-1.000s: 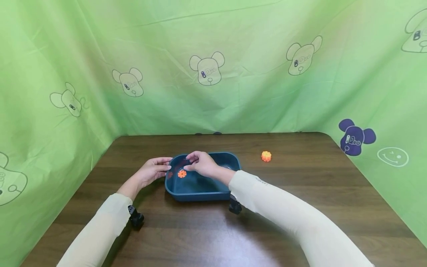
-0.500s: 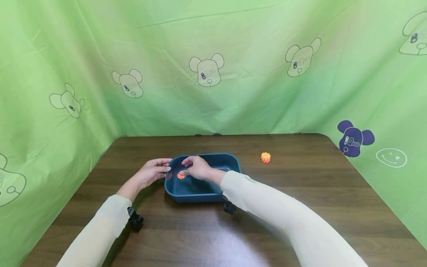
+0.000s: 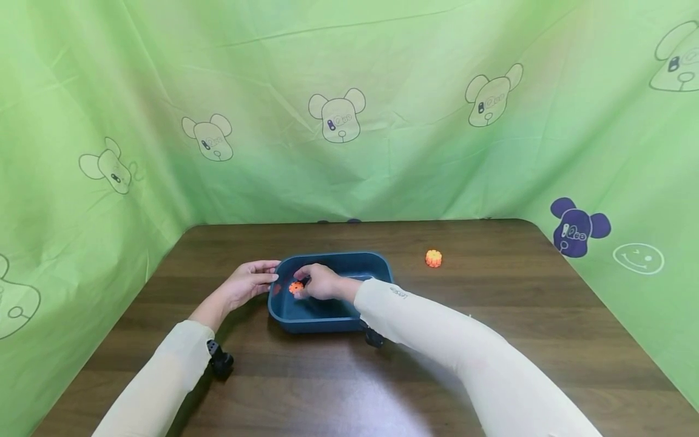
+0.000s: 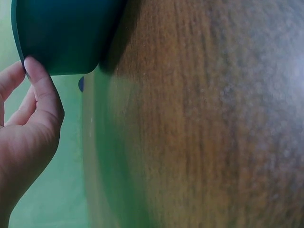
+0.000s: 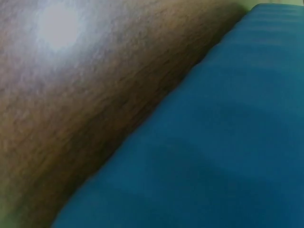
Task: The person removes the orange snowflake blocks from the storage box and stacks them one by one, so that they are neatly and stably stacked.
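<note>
A dark blue plastic tub (image 3: 327, 326) stands on the wooden table. At its left end, my left hand (image 3: 247, 285) pinches the rim; in the left wrist view, the thumb (image 4: 35, 66) lies against one side of the wall. Inside the tub, toward the left, is an orange notched disc (image 3: 296, 287). My right hand (image 3: 323, 283) reaches down into the tub, with its thumb and forefinger at either side of the disc in a pinch. The right wrist view shows only the tub's outer wall (image 5: 218, 128) and the table, with the hand out of sight.
A small orange-yellow piece with a notched edge (image 3: 434, 258) sits on the table (image 3: 491, 315), right of the tub. A green cloth (image 3: 273, 176) printed with bear heads hangs around the back and sides. Black wrist cameras are strapped under both sleeves.
My right hand has moved left and down into the tub, its fingers coming around the orange disc. My left hand stays at the rim.
</note>
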A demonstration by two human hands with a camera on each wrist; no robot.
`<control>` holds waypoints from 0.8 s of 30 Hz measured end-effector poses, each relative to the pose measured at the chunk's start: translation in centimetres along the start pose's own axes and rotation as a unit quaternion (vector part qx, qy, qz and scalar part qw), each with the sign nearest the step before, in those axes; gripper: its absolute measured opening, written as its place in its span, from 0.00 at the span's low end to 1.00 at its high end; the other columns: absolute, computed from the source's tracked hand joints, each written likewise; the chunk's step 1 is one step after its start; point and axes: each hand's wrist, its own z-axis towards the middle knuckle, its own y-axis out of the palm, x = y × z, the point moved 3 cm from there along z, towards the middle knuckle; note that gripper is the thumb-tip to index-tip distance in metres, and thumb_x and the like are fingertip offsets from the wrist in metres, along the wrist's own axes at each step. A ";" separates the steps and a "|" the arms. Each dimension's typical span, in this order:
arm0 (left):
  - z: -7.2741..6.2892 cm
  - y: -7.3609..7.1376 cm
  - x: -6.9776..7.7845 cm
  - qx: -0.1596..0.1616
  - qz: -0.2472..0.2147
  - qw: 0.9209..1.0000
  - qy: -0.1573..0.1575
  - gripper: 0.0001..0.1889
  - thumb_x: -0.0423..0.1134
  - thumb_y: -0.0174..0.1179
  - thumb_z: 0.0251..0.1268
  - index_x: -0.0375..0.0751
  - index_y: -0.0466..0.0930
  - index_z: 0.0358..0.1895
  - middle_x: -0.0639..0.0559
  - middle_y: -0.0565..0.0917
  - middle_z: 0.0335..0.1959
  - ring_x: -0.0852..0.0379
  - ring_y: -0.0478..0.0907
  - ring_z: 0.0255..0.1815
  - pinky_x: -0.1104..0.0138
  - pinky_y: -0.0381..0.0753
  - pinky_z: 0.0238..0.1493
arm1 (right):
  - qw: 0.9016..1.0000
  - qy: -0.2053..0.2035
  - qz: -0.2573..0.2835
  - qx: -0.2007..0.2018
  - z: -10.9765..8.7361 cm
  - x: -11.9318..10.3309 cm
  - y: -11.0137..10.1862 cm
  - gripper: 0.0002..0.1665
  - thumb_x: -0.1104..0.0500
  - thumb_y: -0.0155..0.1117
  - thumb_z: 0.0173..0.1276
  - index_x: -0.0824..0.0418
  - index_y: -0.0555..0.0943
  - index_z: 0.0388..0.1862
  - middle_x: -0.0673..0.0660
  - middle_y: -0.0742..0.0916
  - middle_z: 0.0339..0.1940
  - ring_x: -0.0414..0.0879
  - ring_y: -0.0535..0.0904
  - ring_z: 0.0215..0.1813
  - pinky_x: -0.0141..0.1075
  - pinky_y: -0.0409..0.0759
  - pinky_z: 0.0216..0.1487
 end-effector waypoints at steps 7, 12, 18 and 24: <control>0.0 0.0 -0.1 0.003 0.000 1.000 -0.001 0.25 0.29 0.56 0.70 0.26 0.65 0.68 0.50 0.80 0.44 0.57 0.80 0.43 0.68 0.80 0.44 | 0.999 -0.001 -0.033 -0.024 0.1 0.1 0.1 0.28 0.59 0.69 0.65 0.60 0.77 0.63 0.55 0.80 0.59 0.45 0.75 0.50 0.41 0.72 0.60; 0.1 -0.1 -0.3 0.003 0.001 1.000 -0.003 0.25 0.29 0.56 0.69 0.26 0.65 0.68 0.51 0.80 0.45 0.57 0.80 0.44 0.67 0.80 0.44 | 0.998 -0.003 -0.043 -0.038 0.2 0.2 0.2 0.28 0.60 0.69 0.65 0.58 0.76 0.64 0.54 0.81 0.56 0.44 0.76 0.46 0.39 0.74 0.56; 0.0 -0.1 -0.3 0.001 0.004 1.000 -0.003 0.26 0.29 0.56 0.70 0.26 0.64 0.68 0.50 0.80 0.45 0.58 0.80 0.43 0.67 0.80 0.45 | 0.997 -0.008 -0.054 -0.051 0.0 -0.1 0.3 0.27 0.61 0.69 0.65 0.58 0.77 0.64 0.53 0.80 0.54 0.46 0.76 0.45 0.39 0.75 0.54; 0.1 -0.2 -0.3 -0.003 0.007 1.000 0.003 0.25 0.30 0.56 0.70 0.27 0.64 0.68 0.49 0.80 0.46 0.57 0.80 0.43 0.66 0.80 0.46 | 0.994 -0.019 -0.084 -0.062 -0.1 -0.2 0.4 0.27 0.61 0.67 0.66 0.55 0.77 0.64 0.53 0.77 0.56 0.46 0.73 0.49 0.40 0.73 0.57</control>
